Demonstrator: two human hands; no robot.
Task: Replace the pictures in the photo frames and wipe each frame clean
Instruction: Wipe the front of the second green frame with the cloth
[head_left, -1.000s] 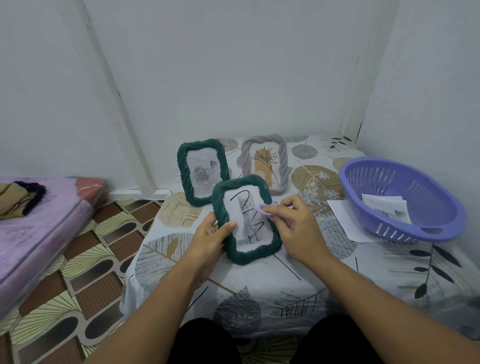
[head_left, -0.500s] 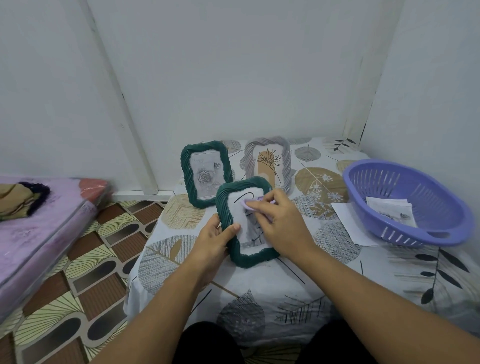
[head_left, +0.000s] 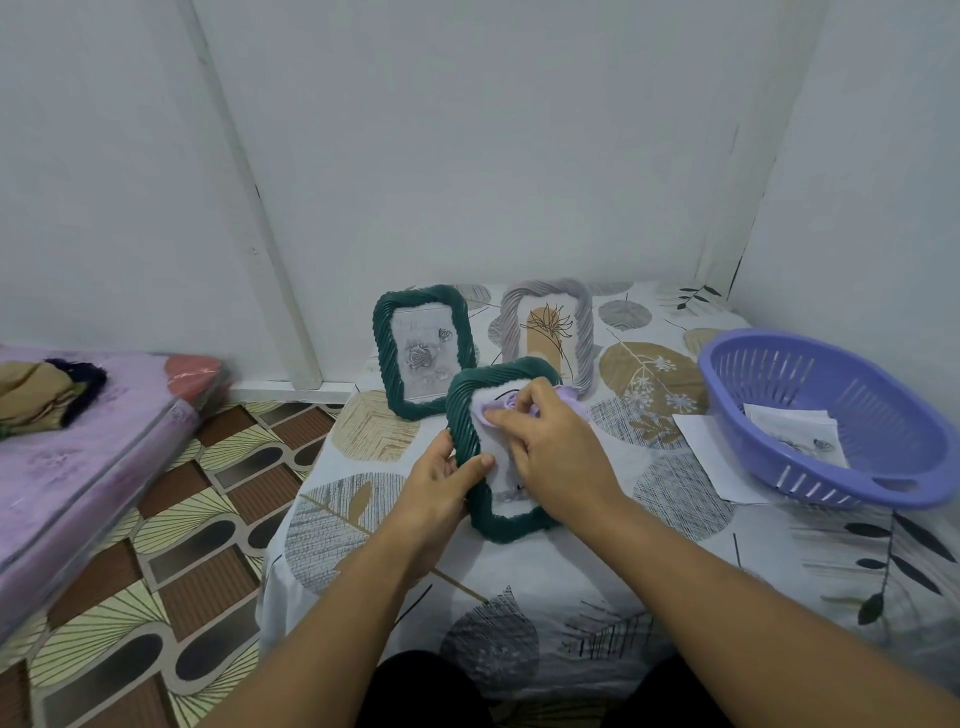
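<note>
Two hands are working on the near green frame (head_left: 467, 415), tilted above the surface (head_left: 597, 571): left hand (head_left: 441, 483) gripping its edge, right hand (head_left: 550, 447) pinching a lilac cloth (head_left: 569, 396) against the glass; wiping seems underway, next likely the rim

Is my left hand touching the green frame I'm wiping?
Touching. The head view shows the left hand gripping the near green frame's left edge, thumb lying across its front.

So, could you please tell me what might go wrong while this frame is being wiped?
The dark green rope-edged frame is steadied only by the left hand at its edge, so the right hand pressing the lilac cloth could tip it into the standing green frame behind.
</note>
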